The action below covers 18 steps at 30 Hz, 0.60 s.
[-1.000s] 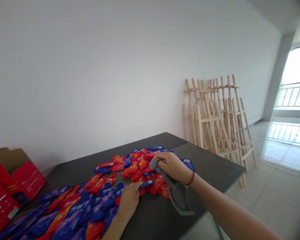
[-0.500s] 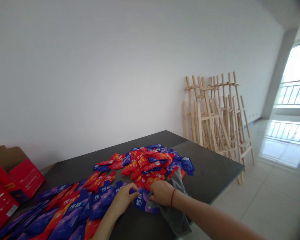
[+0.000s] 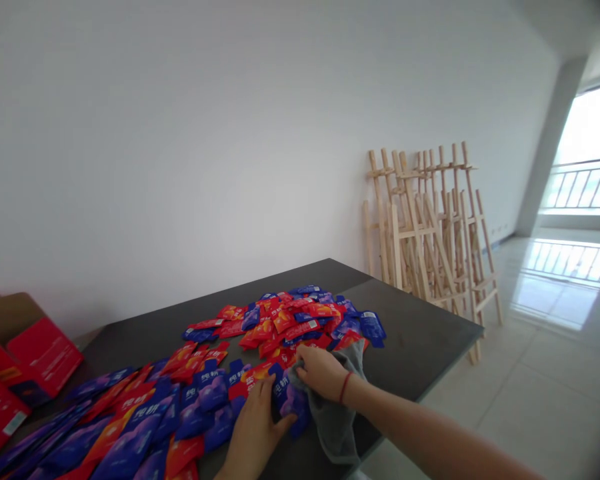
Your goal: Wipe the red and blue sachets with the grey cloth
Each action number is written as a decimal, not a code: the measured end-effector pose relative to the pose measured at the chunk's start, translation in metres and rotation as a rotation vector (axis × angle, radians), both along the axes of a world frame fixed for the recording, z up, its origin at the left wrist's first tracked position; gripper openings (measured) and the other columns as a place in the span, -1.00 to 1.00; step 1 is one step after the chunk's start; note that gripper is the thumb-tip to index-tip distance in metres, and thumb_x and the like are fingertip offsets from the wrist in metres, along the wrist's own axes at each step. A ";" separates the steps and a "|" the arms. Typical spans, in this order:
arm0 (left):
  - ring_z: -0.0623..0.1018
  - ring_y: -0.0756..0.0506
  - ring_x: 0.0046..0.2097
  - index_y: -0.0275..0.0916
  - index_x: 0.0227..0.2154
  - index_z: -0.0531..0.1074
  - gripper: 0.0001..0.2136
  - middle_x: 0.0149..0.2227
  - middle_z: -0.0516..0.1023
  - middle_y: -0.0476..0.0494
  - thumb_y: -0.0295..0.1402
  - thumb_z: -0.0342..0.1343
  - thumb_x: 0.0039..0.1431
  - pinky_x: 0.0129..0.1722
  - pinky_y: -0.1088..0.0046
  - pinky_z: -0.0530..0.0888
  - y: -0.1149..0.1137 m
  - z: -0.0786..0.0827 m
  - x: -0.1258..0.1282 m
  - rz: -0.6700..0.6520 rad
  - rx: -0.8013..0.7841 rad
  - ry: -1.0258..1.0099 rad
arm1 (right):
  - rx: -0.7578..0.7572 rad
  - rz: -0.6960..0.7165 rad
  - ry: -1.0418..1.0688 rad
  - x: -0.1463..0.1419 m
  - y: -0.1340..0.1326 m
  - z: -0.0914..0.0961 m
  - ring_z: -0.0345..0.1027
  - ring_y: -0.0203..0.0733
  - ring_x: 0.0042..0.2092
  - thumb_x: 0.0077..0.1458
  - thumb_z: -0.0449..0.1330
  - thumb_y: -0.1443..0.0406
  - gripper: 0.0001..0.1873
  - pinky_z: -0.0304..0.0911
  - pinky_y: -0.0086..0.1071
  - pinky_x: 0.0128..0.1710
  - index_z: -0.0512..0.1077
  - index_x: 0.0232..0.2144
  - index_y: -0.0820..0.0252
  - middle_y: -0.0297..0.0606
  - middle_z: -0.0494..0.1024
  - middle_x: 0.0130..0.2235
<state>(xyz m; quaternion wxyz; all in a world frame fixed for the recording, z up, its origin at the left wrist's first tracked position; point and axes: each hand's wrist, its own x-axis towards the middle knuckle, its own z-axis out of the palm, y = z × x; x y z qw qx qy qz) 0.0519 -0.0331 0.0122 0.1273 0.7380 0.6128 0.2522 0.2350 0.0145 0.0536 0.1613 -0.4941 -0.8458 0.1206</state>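
My right hand (image 3: 322, 375), with a red string round its wrist, is closed on a grey cloth (image 3: 334, 427). The bunched cloth lies against the right side of a blue-purple packet (image 3: 291, 399) with white lettering. My left hand (image 3: 258, 421) is at the packet's left side, fingers stretched out and thumb apart, its thumb touching the packet's lower part. Just left of my left hand lie more blue packets (image 3: 213, 393). Ahead of my right hand is a loose heap of red and blue packets (image 3: 285, 320).
Overlapping rows of packets (image 3: 130, 427) cover the dark table (image 3: 410, 333) at the left. Opened red cardboard boxes (image 3: 45, 353) stand at the far left. Wooden easels (image 3: 420, 233) lean against the white wall beyond the table's right edge.
My left hand has gone from pinching the packet's upper left corner to lying spread along its side. The packet has turned more upright. My right hand and the cloth have moved slightly away from me.
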 end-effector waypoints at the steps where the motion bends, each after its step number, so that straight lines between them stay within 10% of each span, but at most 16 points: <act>1: 0.33 -0.26 0.23 -0.22 0.14 0.21 -0.33 0.19 0.33 -0.28 -0.27 0.19 -0.11 0.22 0.16 0.27 0.000 -0.004 0.001 -0.011 0.012 -0.008 | 0.023 0.015 -0.003 -0.005 -0.004 -0.003 0.38 -0.05 -0.11 0.15 0.04 0.37 -0.74 0.25 -0.28 -0.16 0.39 -0.12 0.29 -0.09 0.51 -0.15; 11: 0.20 -0.34 0.31 -0.28 0.22 0.15 -0.19 0.26 0.25 -0.35 -0.25 0.26 -0.17 0.26 0.02 0.17 -0.004 -0.003 0.005 -0.043 -0.070 0.065 | 0.162 0.479 -0.104 0.018 -0.024 -0.023 0.26 -0.06 -0.04 0.15 0.11 0.35 -0.67 0.24 -0.27 -0.08 0.43 -0.03 0.10 -0.19 0.41 -0.01; 18: 0.29 -0.35 0.25 -0.27 0.26 0.07 -0.12 0.21 0.32 -0.39 -0.27 0.28 -0.19 0.23 -0.01 0.20 -0.007 -0.007 0.019 -0.082 -0.037 0.045 | 0.182 0.244 -0.095 -0.007 -0.009 -0.022 0.27 -0.04 -0.07 0.19 0.07 0.38 -0.77 0.26 -0.28 -0.12 0.51 -0.19 0.23 -0.10 0.45 -0.13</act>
